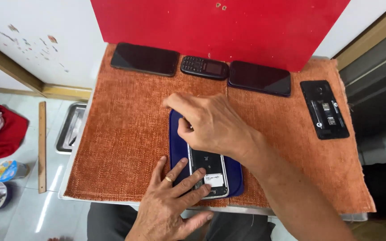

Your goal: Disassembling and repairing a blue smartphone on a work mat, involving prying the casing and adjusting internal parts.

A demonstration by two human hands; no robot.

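An opened phone (208, 172) with its back removed lies on a dark blue cover (234, 174) on the orange cloth (121, 134). My left hand (170, 207) lies flat with its fingers spread, pressing the phone's near end and the blue cover. A ring sits on one of its fingers. My right hand (208, 122) reaches over the phone's far end with its fingers curled down onto the top edge of the blue cover. The far half of the phone is hidden under that hand.
Along the back lie a black smartphone (144, 59), a small keypad phone (204, 68) and another dark smartphone (259, 78), below a red board (220, 27). An opened black phone (324, 109) lies at right. A metal tray (70, 129), a wooden ruler (42, 147) and red fabric (1, 134) are at left.
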